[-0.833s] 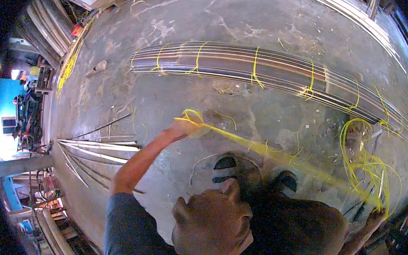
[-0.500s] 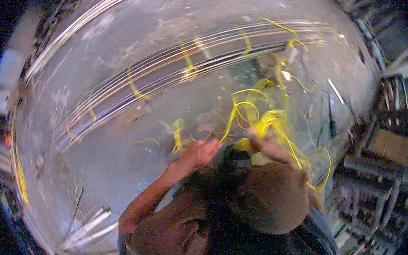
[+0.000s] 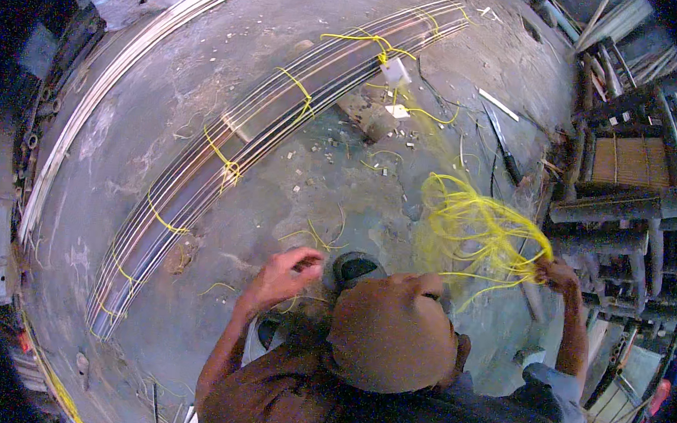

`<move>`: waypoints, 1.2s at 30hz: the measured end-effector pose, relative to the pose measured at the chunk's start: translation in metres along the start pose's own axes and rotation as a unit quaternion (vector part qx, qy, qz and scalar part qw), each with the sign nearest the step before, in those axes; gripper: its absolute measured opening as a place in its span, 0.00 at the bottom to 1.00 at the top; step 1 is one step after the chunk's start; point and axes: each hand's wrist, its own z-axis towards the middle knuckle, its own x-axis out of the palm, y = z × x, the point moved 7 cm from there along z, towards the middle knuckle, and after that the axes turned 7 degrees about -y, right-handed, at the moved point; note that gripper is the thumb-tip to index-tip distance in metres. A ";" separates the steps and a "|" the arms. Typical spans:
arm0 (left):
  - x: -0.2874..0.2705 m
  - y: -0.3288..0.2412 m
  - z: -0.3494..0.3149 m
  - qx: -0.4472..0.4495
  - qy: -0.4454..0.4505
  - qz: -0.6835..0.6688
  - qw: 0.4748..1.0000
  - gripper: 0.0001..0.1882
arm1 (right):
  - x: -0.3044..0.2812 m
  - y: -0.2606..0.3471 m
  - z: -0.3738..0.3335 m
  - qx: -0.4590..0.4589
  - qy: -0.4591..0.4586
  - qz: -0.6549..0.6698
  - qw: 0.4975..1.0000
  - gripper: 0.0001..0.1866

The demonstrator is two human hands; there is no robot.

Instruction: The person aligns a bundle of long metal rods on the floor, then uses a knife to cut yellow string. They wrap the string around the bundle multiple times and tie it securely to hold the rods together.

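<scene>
My right hand (image 3: 558, 276), stretched out to the right, is closed round one end of a loose bundle of yellow plastic cord (image 3: 485, 224). Its loops fan out leftward over the floor, partly smeared by motion. My left hand (image 3: 284, 276) is above the floor left of my foot, its fingers bent with a gap to the thumb, and nothing shows in it. Beyond it lies a long bundle of thin strips (image 3: 193, 175), bound across at several places with yellow ties (image 3: 222, 154). A knotted yellow tie (image 3: 379, 47) sits towards its far end, beside a white block (image 3: 395, 72).
A long-bladed tool with a black handle (image 3: 510, 160) and a white strip (image 3: 498, 104) lie at the right. Small chips and yellow offcuts (image 3: 314, 237) litter the floor. Long pale strips (image 3: 89, 103) run along the left. Stacked racks (image 3: 628, 163) stand at the right.
My right hand has swung out to the right, drawing the yellow cord with it. My left hand has drawn back slightly leftward. The view has turned, so the strip bundle appears farther left.
</scene>
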 end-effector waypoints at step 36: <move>-0.071 -0.007 -0.166 -0.229 -0.252 0.111 0.934 0.11 | 0.471 0.307 0.187 -0.502 0.013 -0.200 0.841 0.21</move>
